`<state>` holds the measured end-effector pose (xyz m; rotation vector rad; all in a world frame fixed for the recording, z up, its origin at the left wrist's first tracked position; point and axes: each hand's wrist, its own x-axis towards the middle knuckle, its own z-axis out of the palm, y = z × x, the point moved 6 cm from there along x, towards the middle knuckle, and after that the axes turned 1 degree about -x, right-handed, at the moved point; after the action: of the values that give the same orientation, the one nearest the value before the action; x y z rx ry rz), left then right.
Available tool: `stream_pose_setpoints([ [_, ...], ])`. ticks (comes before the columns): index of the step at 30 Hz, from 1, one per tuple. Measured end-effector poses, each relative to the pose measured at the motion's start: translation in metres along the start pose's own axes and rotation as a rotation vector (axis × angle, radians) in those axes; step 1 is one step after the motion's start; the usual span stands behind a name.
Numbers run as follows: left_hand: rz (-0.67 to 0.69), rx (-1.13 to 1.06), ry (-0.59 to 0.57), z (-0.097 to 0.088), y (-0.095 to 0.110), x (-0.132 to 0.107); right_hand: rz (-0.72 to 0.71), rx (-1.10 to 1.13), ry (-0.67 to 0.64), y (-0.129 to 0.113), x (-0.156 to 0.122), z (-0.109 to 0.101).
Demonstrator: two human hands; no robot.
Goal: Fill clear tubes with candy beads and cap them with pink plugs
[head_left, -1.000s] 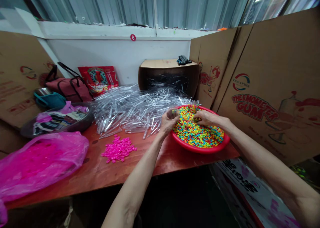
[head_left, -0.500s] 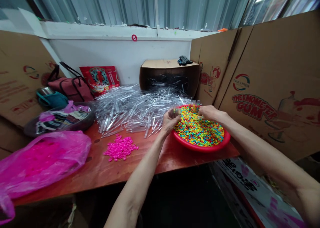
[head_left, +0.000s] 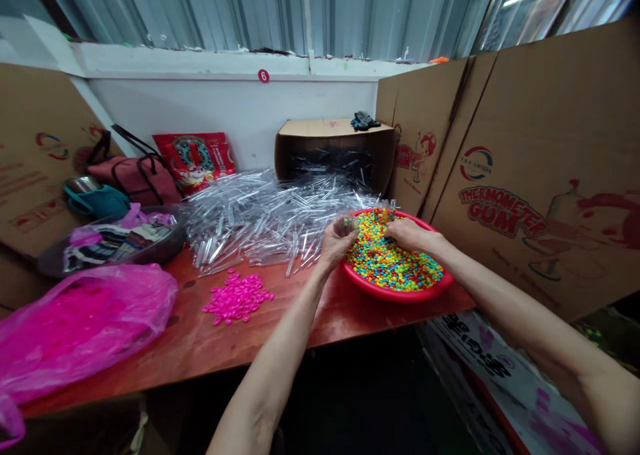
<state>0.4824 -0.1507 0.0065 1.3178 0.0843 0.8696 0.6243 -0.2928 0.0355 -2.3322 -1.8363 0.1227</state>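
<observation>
My left hand (head_left: 340,240) has its fingertips bunched together on a few coloured candies (head_left: 351,222) above the rim of the red plastic basin (head_left: 395,296), at my one o'clock. My right hand (head_left: 413,234) lies curled on the heaped candies (head_left: 395,258), and I cannot tell whether its fingers grip any. Clear plastic tubes (head_left: 260,222) lie at eleven o'clock, with loose magenta pieces (head_left: 237,298) nearer me.

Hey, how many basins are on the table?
2. A red plastic basin of coloured pieces sits at the right, under the left hand and right hand; a dark basin holding pink plastic sits at the left. Others may be hidden.
</observation>
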Motion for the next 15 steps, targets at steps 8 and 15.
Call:
stream_pose_setpoints([
  [8, 0.007, 0.031, 0.009, -0.001, 0.001, 0.0, -0.066, 0.417, 0.005, -0.005, -0.008, -0.025],
  [15, 0.002, 0.003, 0.004, 0.0, 0.003, -0.001, 0.025, 0.881, 0.115, -0.004, -0.029, -0.051],
])
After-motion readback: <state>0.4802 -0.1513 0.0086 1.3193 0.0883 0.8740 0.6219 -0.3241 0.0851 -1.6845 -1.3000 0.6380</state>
